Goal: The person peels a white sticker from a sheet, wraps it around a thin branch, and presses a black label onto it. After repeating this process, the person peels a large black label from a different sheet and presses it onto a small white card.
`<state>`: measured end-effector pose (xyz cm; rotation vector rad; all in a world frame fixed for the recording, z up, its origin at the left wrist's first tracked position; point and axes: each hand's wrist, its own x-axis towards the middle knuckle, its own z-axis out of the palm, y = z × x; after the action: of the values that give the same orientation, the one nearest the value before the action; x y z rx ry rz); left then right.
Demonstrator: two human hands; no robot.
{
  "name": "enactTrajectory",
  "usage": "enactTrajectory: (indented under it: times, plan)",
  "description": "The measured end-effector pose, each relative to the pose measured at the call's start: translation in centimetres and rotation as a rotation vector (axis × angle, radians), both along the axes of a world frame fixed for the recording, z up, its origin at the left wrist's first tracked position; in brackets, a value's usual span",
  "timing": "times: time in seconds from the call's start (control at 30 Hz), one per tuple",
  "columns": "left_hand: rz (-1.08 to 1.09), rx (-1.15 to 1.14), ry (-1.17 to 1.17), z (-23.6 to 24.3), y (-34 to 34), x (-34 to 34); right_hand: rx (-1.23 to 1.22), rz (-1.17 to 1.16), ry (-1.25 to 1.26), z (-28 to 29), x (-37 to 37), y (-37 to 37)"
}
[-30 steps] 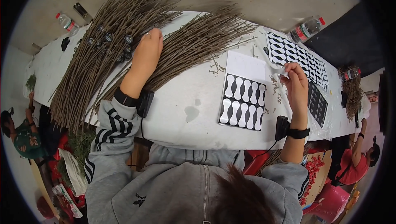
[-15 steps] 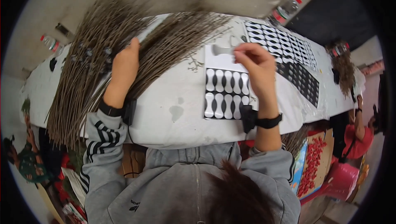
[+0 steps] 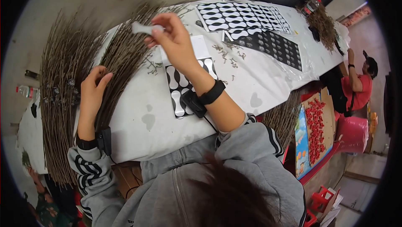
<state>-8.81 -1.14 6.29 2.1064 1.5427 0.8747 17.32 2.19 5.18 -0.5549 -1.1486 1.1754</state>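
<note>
My right hand (image 3: 173,41) is raised over the table and pinches a small white bone-shaped sticker (image 3: 144,28) between thumb and fingertips. My left hand (image 3: 93,89) rests with its fingers bent on a long bundle of thin brown twigs (image 3: 121,59). A second, wider bundle of twigs (image 3: 60,97) lies to the left of it. Below my right wrist lies a black sheet of white bone-shaped stickers (image 3: 181,85) on the white table cover (image 3: 146,122).
More black-and-white sticker sheets (image 3: 243,15) and a darker sheet (image 3: 274,47) lie farther along the table, with small twig bits (image 3: 228,51) scattered between. Another person in a red top (image 3: 360,84) sits at the far right. A box of red pieces (image 3: 315,130) stands beside the table.
My right hand has lifted off the sticker sheet and moved left toward the twigs, holding a white sticker. My left hand stays on the twig bundle. The view has shifted right.
</note>
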Motion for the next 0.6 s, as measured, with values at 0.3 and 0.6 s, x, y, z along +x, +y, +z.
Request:
enactTrajectory:
  times: [0.3,0.6]
  plan:
    - [0.149,0.426,0.587,-0.5,1.3,-0.3,-0.113,-0.027,0.121,-1.8,1.2,-0.1]
    - [0.22,-0.27,-0.042,-0.9,1.1,-2.0,-0.194,-0.004,0.055,-2.5,0.8,-0.1]
